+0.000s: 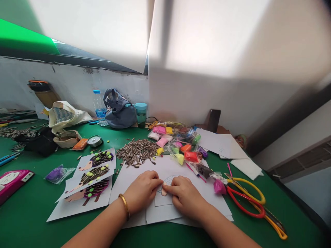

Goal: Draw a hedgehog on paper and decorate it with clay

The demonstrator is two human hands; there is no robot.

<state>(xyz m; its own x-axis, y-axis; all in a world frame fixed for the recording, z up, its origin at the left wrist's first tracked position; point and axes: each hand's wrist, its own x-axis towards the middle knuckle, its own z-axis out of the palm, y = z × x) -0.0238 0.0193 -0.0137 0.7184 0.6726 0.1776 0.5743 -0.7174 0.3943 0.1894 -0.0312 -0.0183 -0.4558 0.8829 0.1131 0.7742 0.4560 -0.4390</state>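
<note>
A small lump of peach modelling clay [164, 192] lies on a paper card [163, 201] with a pencil drawing of a rounded, scaly-backed shape [169, 179]. My left hand [144, 188], a gold bangle at its wrist, is closed, with thumb and fingertips pressed together at the clay's left edge. From the other side my right hand [184, 194] presses the clay with its index finger, the other fingers curled in. My fingers hide part of the clay and drawing. Larger white sheets [207, 203] lie underneath.
Sunflower seeds [138, 151] are heaped behind my hands. Finished hedgehog cards [90, 186] lie left. Bagged coloured clay [191, 156] spreads behind right; scissors [245, 196] with red and yellow handles rest at the right. A blue bag [120, 113] and cup [141, 115] stand by the wall.
</note>
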